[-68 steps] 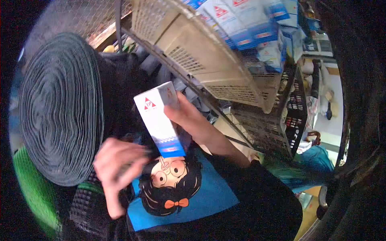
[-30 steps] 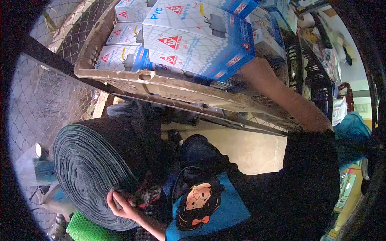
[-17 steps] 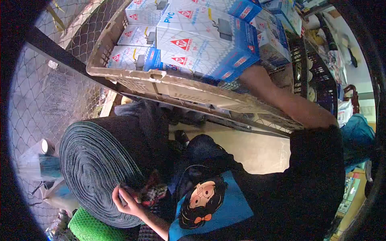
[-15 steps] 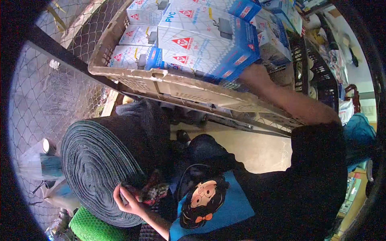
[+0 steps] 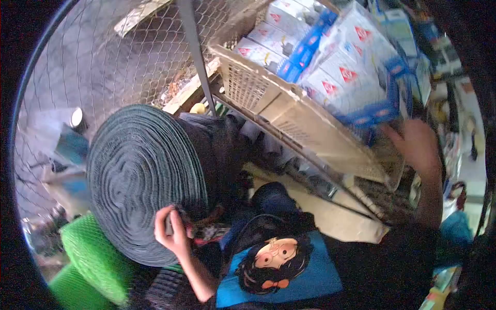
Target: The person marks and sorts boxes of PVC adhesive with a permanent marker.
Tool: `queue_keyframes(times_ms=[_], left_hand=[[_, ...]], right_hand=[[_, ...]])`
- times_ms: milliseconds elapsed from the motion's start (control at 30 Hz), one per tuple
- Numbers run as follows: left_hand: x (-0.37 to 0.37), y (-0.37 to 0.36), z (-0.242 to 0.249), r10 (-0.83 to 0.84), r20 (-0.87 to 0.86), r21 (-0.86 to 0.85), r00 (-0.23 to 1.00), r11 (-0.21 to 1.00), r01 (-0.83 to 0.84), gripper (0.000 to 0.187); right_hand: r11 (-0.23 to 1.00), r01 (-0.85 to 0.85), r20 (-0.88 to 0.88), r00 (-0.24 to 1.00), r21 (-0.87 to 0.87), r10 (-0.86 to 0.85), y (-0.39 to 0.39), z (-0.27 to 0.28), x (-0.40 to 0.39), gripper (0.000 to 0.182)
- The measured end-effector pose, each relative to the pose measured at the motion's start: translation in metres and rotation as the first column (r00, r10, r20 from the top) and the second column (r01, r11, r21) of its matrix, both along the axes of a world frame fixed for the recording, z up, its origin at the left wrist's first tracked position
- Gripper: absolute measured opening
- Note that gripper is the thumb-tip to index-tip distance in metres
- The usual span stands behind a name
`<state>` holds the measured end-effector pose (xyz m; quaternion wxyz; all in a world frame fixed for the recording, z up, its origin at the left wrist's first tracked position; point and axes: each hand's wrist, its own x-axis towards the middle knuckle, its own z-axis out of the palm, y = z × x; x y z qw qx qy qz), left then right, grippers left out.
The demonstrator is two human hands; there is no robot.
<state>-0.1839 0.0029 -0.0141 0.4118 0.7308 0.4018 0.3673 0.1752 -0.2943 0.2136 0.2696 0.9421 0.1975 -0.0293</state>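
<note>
My right hand (image 5: pixel 416 142) is at the lower right end of white-and-blue boxes (image 5: pixel 349 75), its fingers closed against their blue edge; the fingertips are blurred and partly hidden. These boxes lie tilted in a tan plastic crate (image 5: pixel 289 116), beside smaller similar boxes (image 5: pixel 276 36). My left hand (image 5: pixel 173 232) is low at the left, in front of a big dark-grey mesh roll (image 5: pixel 137 175). Its fingers are pinched together around something small and dark that I cannot make out. Patterned reddish cloth lies just beside that hand.
Green mesh rolls (image 5: pixel 95 253) lie at the lower left. Wire netting (image 5: pixel 139 57) and a dark metal bar (image 5: pixel 196 51) stand behind the crate. Metal rails run below it. More packed goods (image 5: pixel 403 36) are at the upper right.
The view has turned, so crate and boxes appear further right. The larger boxes have tilted away from the smaller ones, exposing blue sides. My right hand shows more fully at their edge.
</note>
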Motion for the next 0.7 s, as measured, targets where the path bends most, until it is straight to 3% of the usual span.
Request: queue_keyframes(times_ms=[33,67,133,167,267,333,400,467,500,567,633,700], left_hand=[[-0.009,0.002,-0.013,0.025,0.024,-0.134,0.999,0.991,-0.021,0.010],[-0.009,0.002,-0.016,0.019,0.003,-0.106,1.000,0.994,-0.018,0.010],[0.002,0.002,-0.001,-0.008,-0.023,0.041,1.000,0.999,0.009,0.010],[0.004,0.002,0.002,-0.014,0.012,0.005,1.000,1.000,0.014,0.010],[0.003,0.002,-0.003,-0.022,0.064,-0.006,0.998,1.000,0.023,0.010],[0.005,0.002,0.005,-0.034,0.085,-0.017,0.996,0.999,0.036,0.010],[0.003,0.003,-0.003,-0.036,0.112,-0.048,0.993,0.998,0.042,0.010],[0.005,0.005,0.003,-0.058,0.120,0.013,0.991,0.998,0.057,0.010],[0.005,0.004,0.006,-0.050,0.137,-0.007,0.989,0.999,0.051,0.011],[0.005,0.004,0.006,-0.039,0.135,-0.028,0.990,0.999,0.043,0.011],[0.004,0.004,0.004,-0.027,0.156,-0.024,0.987,0.999,0.031,0.012],[0.003,0.005,0.004,-0.005,0.176,-0.021,0.984,1.000,0.009,0.012]], right_hand=[[0.994,0.112,0.001,0.994,0.017,-0.112,0.018,0.028,-0.013,0.057],[0.974,0.225,0.001,0.974,0.037,-0.226,0.033,0.049,-0.026,0.054],[0.974,0.044,0.165,0.983,0.223,-0.082,0.041,0.072,-0.046,0.046],[0.949,-0.060,0.251,0.968,0.309,-0.021,0.046,0.080,-0.050,0.042],[0.698,-0.327,0.233,0.945,0.637,0.231,0.076,0.094,-0.032,0.035],[0.611,-0.457,0.181,0.870,0.647,0.458,0.112,0.089,-0.003,0.033],[0.626,-0.502,0.020,0.789,0.597,0.614,0.154,0.079,0.031,0.039],[0.731,-0.506,-0.281,0.698,0.458,0.659,0.199,0.070,0.082,0.045],[0.863,-0.415,-0.402,0.766,0.288,0.502,0.228,0.068,0.107,0.059],[0.900,-0.207,-0.549,0.733,0.383,0.401,0.254,0.057,0.165,0.076],[0.978,-0.182,-0.395,0.895,0.106,0.209,0.281,0.046,0.186,0.081],[0.968,-0.099,-0.281,0.959,-0.232,0.030,0.301,0.038,0.176,0.089]])
